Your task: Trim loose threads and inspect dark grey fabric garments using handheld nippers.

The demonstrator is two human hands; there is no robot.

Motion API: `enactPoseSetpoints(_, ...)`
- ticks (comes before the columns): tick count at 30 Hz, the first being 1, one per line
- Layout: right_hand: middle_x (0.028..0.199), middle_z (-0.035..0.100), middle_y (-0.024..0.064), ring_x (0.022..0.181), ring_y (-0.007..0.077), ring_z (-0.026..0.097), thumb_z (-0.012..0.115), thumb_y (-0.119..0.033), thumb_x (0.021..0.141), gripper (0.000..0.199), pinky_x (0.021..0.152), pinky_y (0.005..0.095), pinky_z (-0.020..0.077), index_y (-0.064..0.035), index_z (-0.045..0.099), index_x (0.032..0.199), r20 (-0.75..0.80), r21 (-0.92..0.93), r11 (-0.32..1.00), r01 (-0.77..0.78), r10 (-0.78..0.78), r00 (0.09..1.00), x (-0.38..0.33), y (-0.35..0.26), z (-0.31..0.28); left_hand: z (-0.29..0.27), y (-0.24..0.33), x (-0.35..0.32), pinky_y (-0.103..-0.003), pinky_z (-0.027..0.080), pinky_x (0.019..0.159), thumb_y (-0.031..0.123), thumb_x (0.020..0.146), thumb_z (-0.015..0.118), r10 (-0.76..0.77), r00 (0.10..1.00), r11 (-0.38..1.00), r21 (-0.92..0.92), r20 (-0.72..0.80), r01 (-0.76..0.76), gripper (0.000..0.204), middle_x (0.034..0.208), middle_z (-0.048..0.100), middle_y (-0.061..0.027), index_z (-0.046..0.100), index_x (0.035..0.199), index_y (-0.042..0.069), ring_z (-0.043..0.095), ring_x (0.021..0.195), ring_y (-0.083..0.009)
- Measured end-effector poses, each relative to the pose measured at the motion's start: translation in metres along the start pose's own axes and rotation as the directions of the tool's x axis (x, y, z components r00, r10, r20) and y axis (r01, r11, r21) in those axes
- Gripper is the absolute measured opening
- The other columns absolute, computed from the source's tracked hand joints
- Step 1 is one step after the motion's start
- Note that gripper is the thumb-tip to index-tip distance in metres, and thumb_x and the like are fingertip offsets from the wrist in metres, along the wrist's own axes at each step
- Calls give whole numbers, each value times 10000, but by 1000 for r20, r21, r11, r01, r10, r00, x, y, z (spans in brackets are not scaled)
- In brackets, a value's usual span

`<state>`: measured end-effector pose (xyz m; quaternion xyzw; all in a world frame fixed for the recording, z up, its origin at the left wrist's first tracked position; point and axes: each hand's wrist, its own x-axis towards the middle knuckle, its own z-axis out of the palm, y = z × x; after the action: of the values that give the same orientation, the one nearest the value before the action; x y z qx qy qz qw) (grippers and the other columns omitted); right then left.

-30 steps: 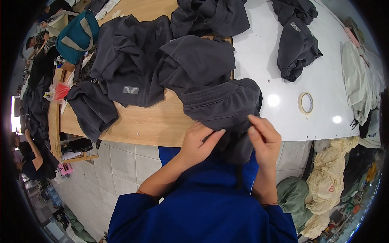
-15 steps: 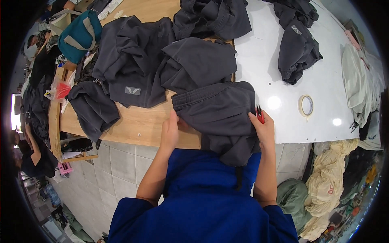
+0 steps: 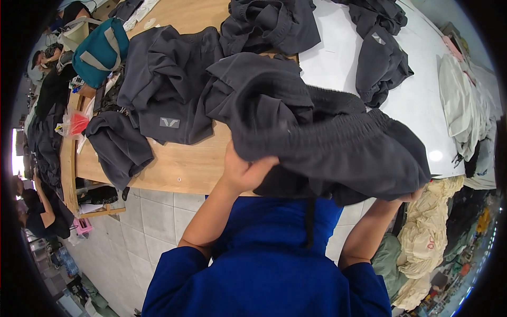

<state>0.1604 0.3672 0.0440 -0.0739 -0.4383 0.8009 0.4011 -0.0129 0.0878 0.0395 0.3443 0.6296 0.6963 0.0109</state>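
Note:
Dark grey elastic-waist shorts (image 3: pixel 338 153) are stretched out sideways in front of my body, their gathered waistband opened wide. On the left, my left hand (image 3: pixel 245 171) is closed on the waistband edge, thumb lying across the cloth. At the far right end my right hand (image 3: pixel 412 196) is closed on the fabric, most of its fingers hidden beneath it. The red thread snips from the earlier frame are out of sight. Behind the shorts lies another dark grey garment (image 3: pixel 219 100), partly covered.
Beyond are more dark grey garments, one with a light patch (image 3: pixel 169 123), on the wooden tabletop (image 3: pixel 195 164). Another garment (image 3: pixel 383 63) rests on the white tabletop (image 3: pixel 330 68). A teal bag (image 3: pixel 100 53) stands at far left. Cream cloth (image 3: pixel 425 238) is heaped at right; people sit at left.
My hands have spread apart, the right one moving far right and down. The shorts went from lying folded to stretched open, now covering the tape roll. My left hand has closed on the waistband.

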Motion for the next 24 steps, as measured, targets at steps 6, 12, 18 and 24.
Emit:
enactPoseSetpoints(6, 653, 407, -27, 576, 69, 347, 402, -298, 974, 314, 546, 213, 306, -90, 461, 746, -299, -473, 808, -351, 227, 927, 21, 6, -28, 7, 20, -14, -439, 297, 1035, 238, 785, 662, 61, 693, 880, 289, 719, -377, 295, 1265, 484, -177, 653, 1017, 56, 446, 1181, -344)
enactPoseSetpoints(12, 615, 493, 13, 519, 75, 408, 423, -382, 951, 390, 478, 210, 323, -90, 501, 704, -276, -600, 661, -450, 356, 893, 4, 45, 18, 0, -9, -60, -344, 457, 869, 184, 843, 599, -331, 689, 941, 284, 645, 186, 238, 1153, 579, -149, 643, 1029, 41, 560, 1051, -292)
enactPoseSetpoints(18, 593, 468, 35, 541, 129, 409, 608, -216, 860, 268, 526, 266, 375, -7, 466, 771, -128, -931, 273, -241, 374, 918, -18, 57, 48, 12, -23, -47, -234, 476, 675, 210, 919, 501, -764, 510, 566, 30, 395, 824, 258, 880, 641, -122, 617, 1007, -3, 611, 761, -119)
enactPoseSetpoints(24, 886, 570, 61, 657, 73, 432, 589, -45, 838, 201, 616, 212, 395, -38, 408, 751, -16, -771, 534, -347, 528, 849, -46, 60, 62, 58, -27, -33, -277, 386, 495, 345, 870, 578, -783, 511, 605, 243, 355, 758, 390, 713, 569, -138, 537, 878, -42, 536, 603, -88)
